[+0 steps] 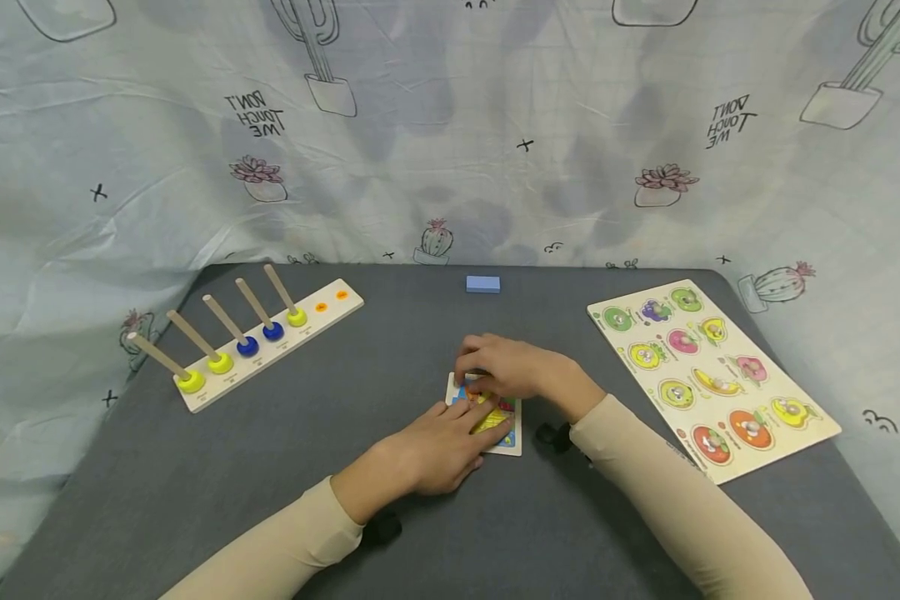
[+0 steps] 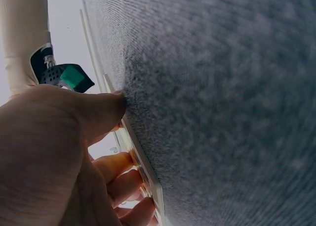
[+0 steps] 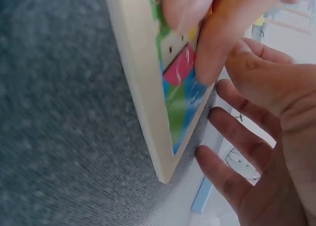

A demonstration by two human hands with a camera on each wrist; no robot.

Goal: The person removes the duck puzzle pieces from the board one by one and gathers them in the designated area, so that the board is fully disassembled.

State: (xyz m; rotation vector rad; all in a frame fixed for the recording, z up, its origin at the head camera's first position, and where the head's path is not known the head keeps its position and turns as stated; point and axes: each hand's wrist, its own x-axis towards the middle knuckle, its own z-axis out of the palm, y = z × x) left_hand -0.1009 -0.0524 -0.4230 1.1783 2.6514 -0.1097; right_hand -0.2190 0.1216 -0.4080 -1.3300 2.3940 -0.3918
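Observation:
A small picture puzzle board [image 1: 517,446] with a pale frame and bright picture lies flat on the dark table. My left hand [image 1: 438,450] rests on it from the lower left, its extended fingers spread across the picture. The left wrist view shows the left thumb [image 2: 106,110] at the board's near edge. My right hand [image 1: 521,367] bends over the board's far left corner, thumb and index finger at the surface there. What lies under those fingertips is hidden. In the right wrist view, the picture [image 3: 180,70] shows pink, green and blue parts, and the right hand's other fingers [image 3: 222,171] spread beyond the edge.
To the left stands a peg board [image 1: 307,311] with wooden pegs and yellow and blue rings. A fruit puzzle board [image 1: 693,423] lies at the right. At the back sits a blue block [image 1: 483,285], in front of a patterned cloth [image 1: 390,158].

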